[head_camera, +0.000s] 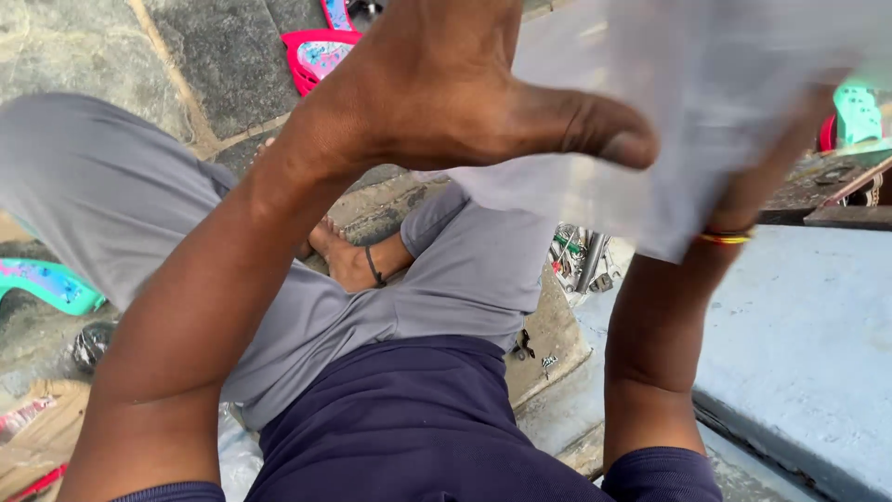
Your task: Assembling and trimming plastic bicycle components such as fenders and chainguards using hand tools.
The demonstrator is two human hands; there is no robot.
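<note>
Two hands: both raised at one sheet.
Left hand [437,84]: fingers out of frame, so their spread cannot be told; thumb stretched wide, tip touching the sheet.
Thin translucent white plastic sheet [688,102]: right of that thumb.
Right hand [776,158]: behind the sheet, fingers blurred, grip unclear.

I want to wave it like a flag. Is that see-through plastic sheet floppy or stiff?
Probably floppy: the plastic sheet is thin enough that the right hand shows through it. It likely weighs little, held up at one side. The left hand spreads open beside it, perhaps to steady it.
</note>
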